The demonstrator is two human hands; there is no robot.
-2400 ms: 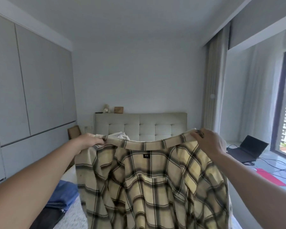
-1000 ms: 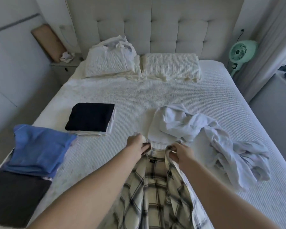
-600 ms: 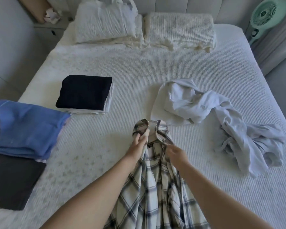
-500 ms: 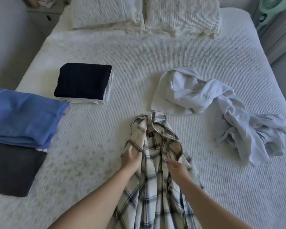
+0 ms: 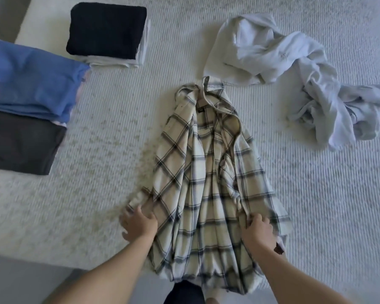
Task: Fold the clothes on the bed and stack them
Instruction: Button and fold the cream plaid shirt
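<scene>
Plaid shirt point(image 5: 208, 176): one, cream with dark checks, now laid collar-away on the bed point(image 5: 316, 205), hem hanging over the near edge; a moment ago it was held up by the collar, so it has gone from airborne to bunched on the cover, unfolded. Left hand point(image 5: 139, 223): at the shirt's left lower edge, fingers loosely spread on the cloth; whether it pinches the fabric cannot be told. Right hand point(image 5: 258, 228): fingers curled round a ridge of fabric on the shirt's right side. Both have slid down from the collar; spreading the body flat looks to be next. Beyond the right hand: crumpled white garments point(image 5: 294, 69), unfolded. Beyond the left hand: black-topped folded stack point(image 5: 106, 29); farther left, folded blue garment point(image 5: 31, 77) and dark grey one point(image 5: 20, 141).
</scene>
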